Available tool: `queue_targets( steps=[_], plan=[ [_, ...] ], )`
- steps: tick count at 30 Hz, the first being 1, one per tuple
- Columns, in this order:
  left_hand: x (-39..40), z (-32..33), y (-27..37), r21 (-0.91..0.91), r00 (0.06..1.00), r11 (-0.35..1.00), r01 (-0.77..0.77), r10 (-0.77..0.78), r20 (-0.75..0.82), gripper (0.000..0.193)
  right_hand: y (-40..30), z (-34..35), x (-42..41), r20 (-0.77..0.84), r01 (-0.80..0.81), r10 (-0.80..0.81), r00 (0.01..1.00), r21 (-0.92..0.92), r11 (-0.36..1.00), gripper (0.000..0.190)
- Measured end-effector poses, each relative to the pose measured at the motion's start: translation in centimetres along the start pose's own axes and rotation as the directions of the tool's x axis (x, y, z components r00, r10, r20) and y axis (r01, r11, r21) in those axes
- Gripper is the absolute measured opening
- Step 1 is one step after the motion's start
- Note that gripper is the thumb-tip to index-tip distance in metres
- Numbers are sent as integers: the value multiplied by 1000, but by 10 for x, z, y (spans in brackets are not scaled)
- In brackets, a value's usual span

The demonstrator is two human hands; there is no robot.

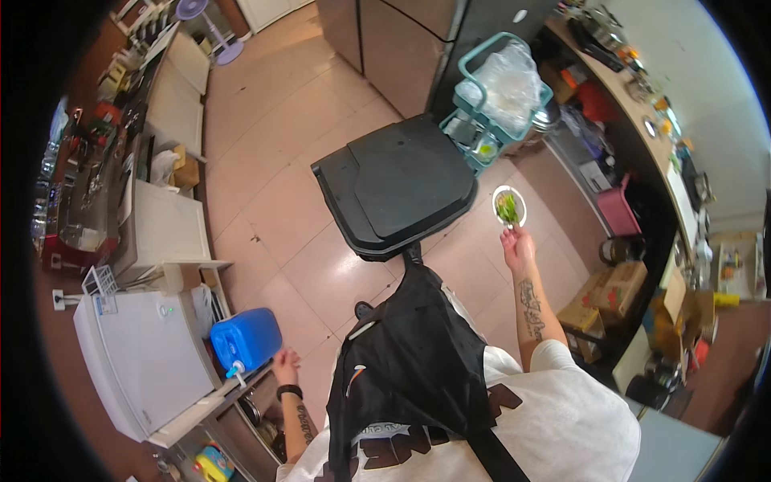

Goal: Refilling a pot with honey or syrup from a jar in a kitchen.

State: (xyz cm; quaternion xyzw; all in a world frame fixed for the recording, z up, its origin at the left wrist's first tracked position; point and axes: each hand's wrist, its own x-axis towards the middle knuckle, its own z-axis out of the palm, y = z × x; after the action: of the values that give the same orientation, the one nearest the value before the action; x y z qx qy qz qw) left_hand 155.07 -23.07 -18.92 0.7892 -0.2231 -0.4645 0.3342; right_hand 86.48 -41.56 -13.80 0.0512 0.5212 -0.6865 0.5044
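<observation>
My right hand point(517, 246) reaches forward, its fingers at the near rim of a small white bowl point(496, 212) above the tiled floor. Green vegetable pieces point(508, 208) lie inside the bowl. My left hand point(286, 365), with a dark band at the wrist, is low on the left beside a blue plastic jug point(246, 338) with a spigot; its fingers are loosely spread and nothing shows in them. A large black lidded bin point(406, 181) stands in front of me, its lid down.
A teal basket point(545, 102) with plastic bags stands past the bin, beside a refrigerator point(409, 60). Cardboard boxes point(614, 289) and a pink bin point(620, 211) are under the right counter. A white appliance point(150, 361) stands at left; a purple fan point(229, 53) is farther off.
</observation>
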Motion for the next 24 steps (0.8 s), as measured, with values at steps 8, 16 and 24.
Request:
queue_targets(
  steps=[8,16,24],
  plan=[
    [-151,36,-140,673,962,740,-9,-179,209,24,68,109,118,277,262,-42,960,-832,488,6],
    [-234,112,18,-71,837,852,519,-524,-158,21,200,155,269,196,953,948,252,122,-279,28],
    [-353,140,-58,-126,637,652,748,-758,-141,20,207,122,332,516,925,770,375,-150,-349,31]
  ],
)
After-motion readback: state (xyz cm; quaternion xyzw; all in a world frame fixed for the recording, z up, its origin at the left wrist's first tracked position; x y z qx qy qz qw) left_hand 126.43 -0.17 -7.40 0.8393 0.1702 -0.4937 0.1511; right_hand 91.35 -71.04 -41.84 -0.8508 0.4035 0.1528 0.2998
